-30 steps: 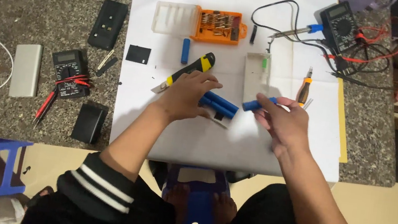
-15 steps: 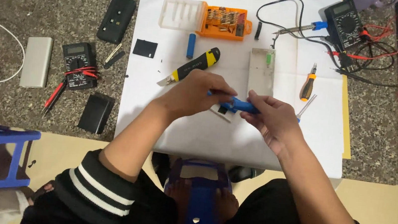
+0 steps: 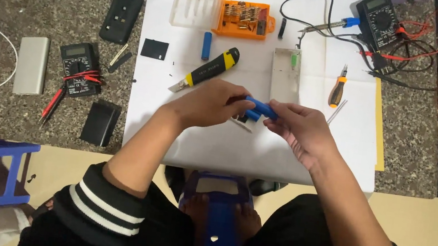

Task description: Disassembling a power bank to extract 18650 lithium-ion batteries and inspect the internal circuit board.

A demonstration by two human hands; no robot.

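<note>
Over a white sheet (image 3: 238, 147) on the stone counter, both my hands meet on a pair of blue cylindrical battery cells (image 3: 258, 109). My left hand (image 3: 211, 102) covers their left end with curled fingers. My right hand (image 3: 297, 128) pinches their right end between thumb and fingertips. The cells lie roughly level, a little above the sheet. A yellow and black utility knife (image 3: 207, 69) lies just beyond my left hand, and a single blue cell (image 3: 206, 45) lies farther back.
An orange and clear bit case (image 3: 221, 15), a grey open casing (image 3: 284, 74), a small orange screwdriver (image 3: 336, 90) and a black multimeter (image 3: 379, 17) with wires sit at the back. Left of the sheet lie another multimeter (image 3: 77, 65), black covers and a silver power bank (image 3: 32, 65).
My hands have drawn together: the right hand came left and now grips the same blue cells as the left hand. The view has shifted slightly.
</note>
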